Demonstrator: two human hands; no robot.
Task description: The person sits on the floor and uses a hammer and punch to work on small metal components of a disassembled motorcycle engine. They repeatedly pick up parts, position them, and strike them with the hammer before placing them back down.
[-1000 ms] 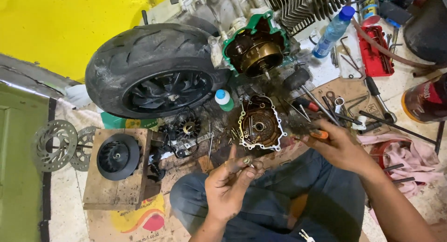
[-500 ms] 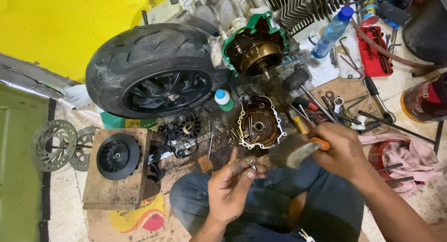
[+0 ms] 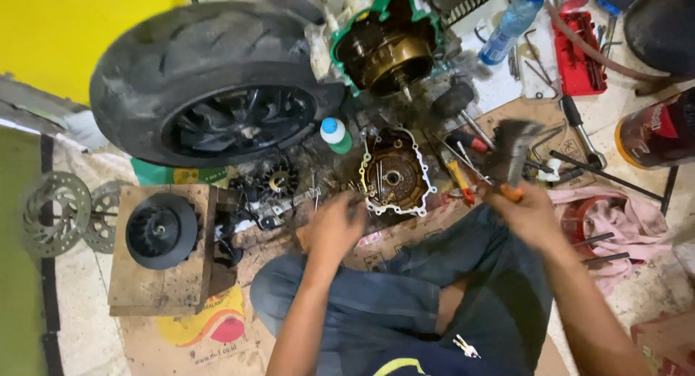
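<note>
My right hand [image 3: 532, 213] now grips the raised hammer [image 3: 514, 148], while my left hand [image 3: 334, 227] has lowered, curled, beside the engine cover [image 3: 394, 175].

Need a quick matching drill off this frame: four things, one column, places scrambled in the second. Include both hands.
Things:
1. left hand
2. right hand
3. black fan wheel
4. plastic bottle

Places or states:
A. on the wooden block
B. lying at the top, blue cap, right of the engine
C. grips a hammer with an orange handle
D. reaches down beside the engine cover on the floor

Pairs: 1-D, 2-C, 3-A, 4-B
</note>
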